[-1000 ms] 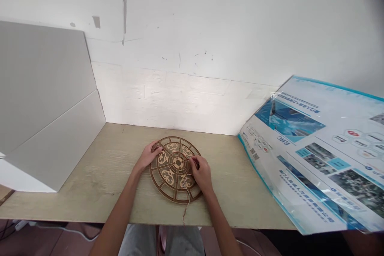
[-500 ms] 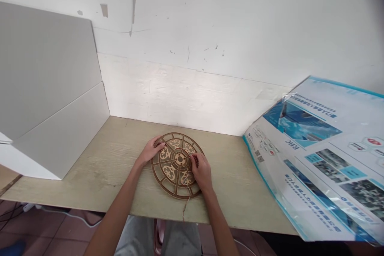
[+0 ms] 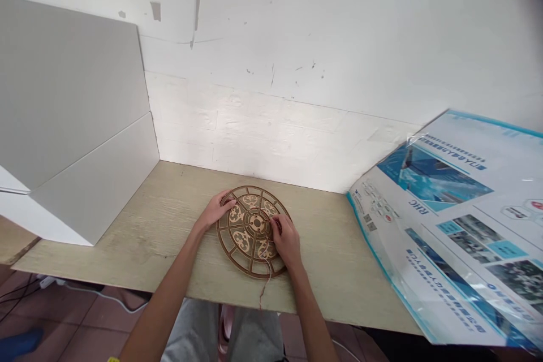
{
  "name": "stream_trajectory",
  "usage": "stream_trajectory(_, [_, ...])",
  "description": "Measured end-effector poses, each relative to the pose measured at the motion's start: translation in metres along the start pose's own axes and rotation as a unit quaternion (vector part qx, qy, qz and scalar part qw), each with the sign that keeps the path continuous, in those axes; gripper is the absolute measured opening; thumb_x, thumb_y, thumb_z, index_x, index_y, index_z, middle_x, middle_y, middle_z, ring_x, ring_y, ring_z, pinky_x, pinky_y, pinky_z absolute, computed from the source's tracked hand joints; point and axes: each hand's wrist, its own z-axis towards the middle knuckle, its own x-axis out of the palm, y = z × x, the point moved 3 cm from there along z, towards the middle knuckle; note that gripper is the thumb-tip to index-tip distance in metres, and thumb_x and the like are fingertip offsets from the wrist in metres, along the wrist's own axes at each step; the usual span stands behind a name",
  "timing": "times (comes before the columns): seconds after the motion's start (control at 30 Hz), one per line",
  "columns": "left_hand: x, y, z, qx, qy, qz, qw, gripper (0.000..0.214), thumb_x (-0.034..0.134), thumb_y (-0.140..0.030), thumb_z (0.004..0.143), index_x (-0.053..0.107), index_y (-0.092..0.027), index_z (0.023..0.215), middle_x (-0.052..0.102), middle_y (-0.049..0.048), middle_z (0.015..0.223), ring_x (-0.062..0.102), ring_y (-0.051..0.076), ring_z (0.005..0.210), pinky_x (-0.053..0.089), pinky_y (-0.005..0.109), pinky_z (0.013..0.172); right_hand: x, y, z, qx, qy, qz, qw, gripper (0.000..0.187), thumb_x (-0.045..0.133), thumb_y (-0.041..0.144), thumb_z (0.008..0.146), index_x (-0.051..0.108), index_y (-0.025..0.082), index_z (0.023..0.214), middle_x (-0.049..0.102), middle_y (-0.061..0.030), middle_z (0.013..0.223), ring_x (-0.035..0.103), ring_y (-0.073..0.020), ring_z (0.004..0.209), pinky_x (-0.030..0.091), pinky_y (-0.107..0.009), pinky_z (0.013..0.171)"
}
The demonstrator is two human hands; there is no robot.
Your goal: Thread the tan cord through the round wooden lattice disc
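A round wooden disc (image 3: 249, 231) with cut-out ornaments lies flat on a pale wooden table (image 3: 169, 237). My left hand (image 3: 214, 212) rests on the disc's left rim with its fingers curled over the edge. On the disc's right side my right hand (image 3: 286, 240) has its fingers pinched together near the centre hub, on a thin brown string (image 3: 266, 280). The string runs from under that hand across the disc and hangs over the table's front edge.
A grey-white folded board (image 3: 76, 141) stands at the left, leaning against the wall. A large glossy printed poster (image 3: 458, 226) slopes up at the right. A white wall closes the back. Cables and a red tiled floor (image 3: 63, 317) show below the table.
Both hands and the disc stay in place on the table. The camera has shifted slightly, so the scene has slid to the right in the picture.
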Motion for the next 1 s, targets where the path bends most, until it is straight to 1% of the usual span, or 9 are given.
stream_trajectory(0.13, [-0.001, -0.001, 0.0, 0.014, 0.0, 0.015, 1.0, 0.067, 0.068, -0.046, 0.077, 0.05, -0.018, 0.135, 0.063, 0.0122, 0.122, 0.056, 0.029, 0.116, 0.043, 0.044, 0.101, 0.0, 0.001, 0.001, 0.002, 0.013, -0.01, 1.0, 0.023, 0.038, 0.032, 0.095, 0.054, 0.021, 0.083, 0.062, -0.0064, 0.087, 0.057, -0.0206, 0.082, 0.043, -0.032, 0.072])
stream_trajectory(0.33, [0.0, 0.001, 0.001, 0.004, 0.001, 0.007, 1.0, 0.071, 0.067, -0.046, 0.078, 0.046, -0.017, 0.139, 0.065, 0.0122, 0.119, 0.059, 0.027, 0.112, 0.045, 0.042, 0.099, 0.0, 0.004, 0.003, -0.009, 0.022, -0.015, 1.0, 0.022, 0.037, 0.029, 0.095, 0.054, 0.021, 0.083, 0.063, -0.0064, 0.086, 0.057, -0.0208, 0.081, 0.043, -0.032, 0.073])
stream_trajectory(0.43, [-0.001, 0.003, 0.002, 0.01, -0.006, 0.008, 1.0, 0.068, 0.069, -0.045, 0.076, 0.05, -0.017, 0.135, 0.065, 0.0117, 0.119, 0.059, 0.027, 0.112, 0.044, 0.042, 0.099, 0.001, 0.002, 0.004, -0.008, 0.031, -0.021, 0.999, 0.022, 0.037, 0.029, 0.095, 0.053, 0.021, 0.082, 0.062, -0.0058, 0.085, 0.057, -0.0206, 0.08, 0.043, -0.031, 0.072])
stream_trajectory(0.57, [-0.002, 0.004, 0.004, 0.022, -0.004, 0.004, 1.0, 0.065, 0.07, -0.043, 0.076, 0.053, -0.017, 0.133, 0.068, 0.0106, 0.112, 0.06, 0.027, 0.108, 0.045, 0.043, 0.098, 0.003, 0.001, 0.005, -0.008, 0.04, -0.026, 0.999, 0.023, 0.038, 0.029, 0.095, 0.054, 0.021, 0.08, 0.062, -0.0056, 0.083, 0.057, -0.0207, 0.079, 0.043, -0.031, 0.07])
stream_trajectory(0.7, [-0.001, 0.002, 0.005, 0.025, 0.003, -0.014, 1.0, 0.062, 0.069, -0.043, 0.076, 0.054, -0.017, 0.131, 0.069, 0.01, 0.11, 0.062, 0.026, 0.104, 0.047, 0.043, 0.095, 0.001, 0.001, 0.007, 0.008, 0.015, 0.022, 1.0, 0.024, 0.04, 0.032, 0.094, 0.058, 0.021, 0.082, 0.064, -0.0064, 0.085, 0.058, -0.0206, 0.08, 0.045, -0.032, 0.073])
stream_trajectory(0.77, [0.0, 0.001, 0.005, 0.018, -0.008, -0.014, 1.0, 0.061, 0.069, -0.044, 0.075, 0.056, -0.017, 0.128, 0.068, 0.01, 0.112, 0.062, 0.026, 0.105, 0.047, 0.042, 0.095, -0.001, -0.001, 0.008, 0.033, -0.003, 0.066, 0.997, 0.025, 0.043, 0.038, 0.093, 0.06, 0.021, 0.087, 0.066, -0.0067, 0.086, 0.059, -0.02, 0.078, 0.046, -0.032, 0.072])
stream_trajectory(0.87, [0.0, -0.003, 0.006, 0.028, -0.018, -0.011, 0.999, 0.058, 0.069, -0.045, 0.074, 0.058, -0.017, 0.124, 0.067, 0.0098, 0.115, 0.062, 0.026, 0.106, 0.047, 0.042, 0.095, -0.007, -0.007, 0.008, 0.087, -0.046, 0.121, 0.988, 0.032, 0.043, 0.045, 0.092, 0.061, 0.019, 0.091, 0.067, -0.0065, 0.084, 0.059, -0.0188, 0.073, 0.046, -0.03, 0.068])
stream_trajectory(0.93, [0.0, -0.004, 0.007, 0.03, -0.025, -0.014, 0.999, 0.057, 0.069, -0.045, 0.074, 0.059, -0.017, 0.123, 0.067, 0.0098, 0.115, 0.062, 0.026, 0.105, 0.048, 0.042, 0.094, -0.014, -0.011, 0.007, 0.116, -0.08, 0.135, 0.981, 0.036, 0.042, 0.049, 0.092, 0.061, 0.018, 0.087, 0.065, -0.0055, 0.079, 0.057, -0.0177, 0.069, 0.046, -0.029, 0.065])
stream_trajectory(1.0, [-0.002, -0.004, 0.008, 0.029, -0.036, -0.016, 0.999, 0.056, 0.069, -0.045, 0.075, 0.059, -0.018, 0.123, 0.067, 0.01, 0.115, 0.062, 0.026, 0.105, 0.048, 0.041, 0.093, -0.02, -0.014, 0.004, 0.131, -0.101, 0.134, 0.977, 0.039, 0.044, 0.052, 0.09, 0.059, 0.018, 0.08, 0.063, -0.0038, 0.072, 0.055, -0.0164, 0.064, 0.044, -0.028, 0.062])
